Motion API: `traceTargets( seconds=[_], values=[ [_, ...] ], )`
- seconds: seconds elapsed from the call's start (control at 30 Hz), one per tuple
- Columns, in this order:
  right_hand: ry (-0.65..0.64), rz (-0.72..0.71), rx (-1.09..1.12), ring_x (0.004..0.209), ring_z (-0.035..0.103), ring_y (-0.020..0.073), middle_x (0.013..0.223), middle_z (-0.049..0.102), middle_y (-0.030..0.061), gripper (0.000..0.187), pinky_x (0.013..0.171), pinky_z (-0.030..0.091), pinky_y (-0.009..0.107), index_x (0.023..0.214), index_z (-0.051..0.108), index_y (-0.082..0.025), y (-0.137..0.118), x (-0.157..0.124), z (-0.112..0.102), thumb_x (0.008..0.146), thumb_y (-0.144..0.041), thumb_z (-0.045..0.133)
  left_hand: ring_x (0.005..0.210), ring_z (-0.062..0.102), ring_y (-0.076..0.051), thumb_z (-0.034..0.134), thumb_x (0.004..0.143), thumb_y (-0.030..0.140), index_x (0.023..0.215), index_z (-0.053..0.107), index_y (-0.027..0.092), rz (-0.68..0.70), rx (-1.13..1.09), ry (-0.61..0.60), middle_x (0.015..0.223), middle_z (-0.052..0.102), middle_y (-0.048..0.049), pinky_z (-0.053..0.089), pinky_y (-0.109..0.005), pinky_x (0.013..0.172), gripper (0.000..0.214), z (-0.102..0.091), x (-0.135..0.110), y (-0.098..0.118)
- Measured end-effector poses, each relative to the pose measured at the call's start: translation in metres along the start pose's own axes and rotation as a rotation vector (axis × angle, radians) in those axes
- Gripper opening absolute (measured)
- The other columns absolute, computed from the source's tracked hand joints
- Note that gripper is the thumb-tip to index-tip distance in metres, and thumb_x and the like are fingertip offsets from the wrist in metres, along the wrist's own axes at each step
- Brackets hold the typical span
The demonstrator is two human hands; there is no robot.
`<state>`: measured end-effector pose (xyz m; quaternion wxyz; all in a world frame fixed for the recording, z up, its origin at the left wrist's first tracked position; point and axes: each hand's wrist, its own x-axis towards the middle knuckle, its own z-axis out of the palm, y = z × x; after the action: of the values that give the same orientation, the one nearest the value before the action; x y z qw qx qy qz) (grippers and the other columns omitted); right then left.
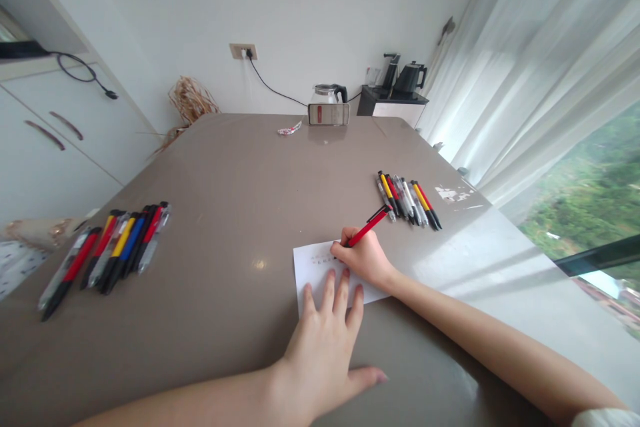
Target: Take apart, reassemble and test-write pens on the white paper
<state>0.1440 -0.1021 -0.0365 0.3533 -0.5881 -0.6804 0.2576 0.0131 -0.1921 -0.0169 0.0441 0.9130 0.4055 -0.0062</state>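
Observation:
A white sheet of paper [309, 275] lies on the brown table near its front, with small rows of writing along its upper part. Spread flat over the paper's lower part, my left hand [327, 340] presses it with fingers apart. My right hand [367, 259] grips a red pen [369, 227], tilted with its black clip end up to the right. The pen's tip is hidden behind the fingers, low over the written line.
Several pens [407, 200] lie in a row at the right, and more pens [113, 250] at the left. A phone [329, 115] leans on a glass pot [325, 93] at the table's far edge, near a small patterned item [289, 129]. A black kettle [410, 77] stands behind.

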Motion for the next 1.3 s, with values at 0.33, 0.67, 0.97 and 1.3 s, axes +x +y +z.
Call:
traceTargets(
  seconds=[0.33, 0.67, 0.97, 1.3],
  values=[
    [0.008, -0.010, -0.007, 0.044, 0.030, 0.0065, 0.044, 0.035, -0.0057, 0.018, 0.042, 0.026, 0.020, 0.049, 0.034, -0.018, -0.0017, 0.0001, -0.0007, 0.062, -0.019, 0.047, 0.126, 0.010, -0.036, 0.007, 0.069, 0.069, 0.133, 0.019, 0.012, 0.007, 0.015, 0.010, 0.137, 0.018, -0.0198, 0.021, -0.060, 0.091, 0.087, -0.0014, -0.0004, 0.0014],
    [0.007, -0.019, -0.008, 0.044, 0.032, 0.0066, 0.044, 0.038, -0.0052, 0.017, 0.043, 0.026, 0.019, 0.049, 0.036, -0.018, -0.0022, -0.0006, -0.0011, 0.063, -0.020, 0.047, 0.126, 0.011, -0.036, 0.007, 0.070, 0.069, 0.133, 0.020, 0.011, 0.006, 0.014, 0.022, 0.137, 0.018, -0.0202, 0.022, -0.061, 0.090, 0.086, -0.0016, -0.0003, 0.0019],
    [0.019, -0.012, 0.000, 0.044, 0.030, 0.0063, 0.044, 0.036, -0.0054, 0.018, 0.042, 0.025, 0.019, 0.049, 0.035, -0.018, -0.0018, -0.0001, -0.0016, 0.062, -0.019, 0.047, 0.126, 0.012, -0.036, 0.007, 0.070, 0.068, 0.132, 0.020, 0.011, 0.006, 0.013, 0.016, 0.137, 0.018, -0.0198, 0.022, -0.061, 0.090, 0.086, -0.0016, 0.0001, 0.0017],
    [0.039, 0.016, 0.042, 0.044, 0.032, 0.0065, 0.045, 0.040, -0.0050, 0.016, 0.043, 0.026, 0.019, 0.050, 0.036, -0.018, -0.0009, -0.0001, -0.0032, 0.062, -0.019, 0.046, 0.126, 0.010, -0.036, 0.005, 0.069, 0.069, 0.133, 0.019, 0.012, 0.003, 0.011, 0.014, 0.138, 0.017, -0.0192, 0.021, -0.060, 0.091, 0.086, 0.0002, -0.0009, 0.0024]
  ],
)
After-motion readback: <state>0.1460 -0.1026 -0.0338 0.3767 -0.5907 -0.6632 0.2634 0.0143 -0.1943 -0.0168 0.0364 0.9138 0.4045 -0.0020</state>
